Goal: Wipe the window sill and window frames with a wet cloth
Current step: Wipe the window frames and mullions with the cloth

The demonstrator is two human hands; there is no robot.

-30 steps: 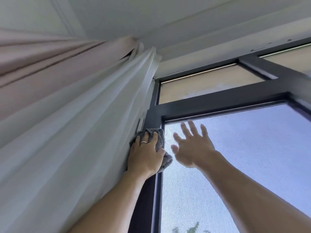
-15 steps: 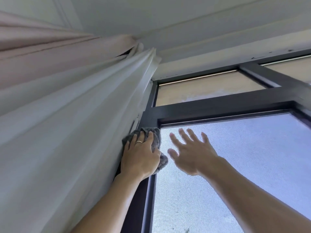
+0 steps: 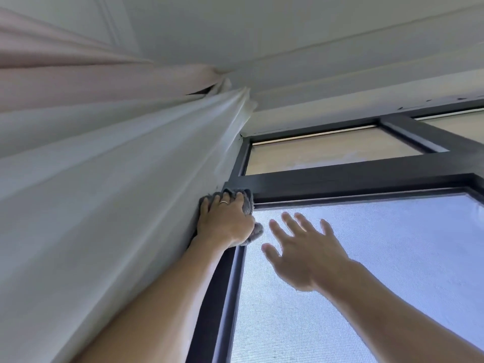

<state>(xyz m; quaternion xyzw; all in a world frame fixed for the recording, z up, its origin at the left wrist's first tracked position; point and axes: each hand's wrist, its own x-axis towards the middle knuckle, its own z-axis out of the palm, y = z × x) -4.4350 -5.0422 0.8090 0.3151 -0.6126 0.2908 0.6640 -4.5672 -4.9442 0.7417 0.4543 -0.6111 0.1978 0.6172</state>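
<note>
My left hand [image 3: 226, 222] presses the crumpled grey cloth [image 3: 247, 203] onto the dark metal window frame [image 3: 340, 183] at its upper-left corner. Pale gathered curtain [image 3: 117, 205] crowds the left edge. My right hand [image 3: 301, 254] hovers splayed before the mesh screen [image 3: 379, 258].

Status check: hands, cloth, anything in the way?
Left hand presses grey cloth on dark frame corner. Right hand open by screen. Curtain crowds left hand.

Bare forearms, ring [image 3: 223, 202] on left grip [image 3: 225, 221]
</note>
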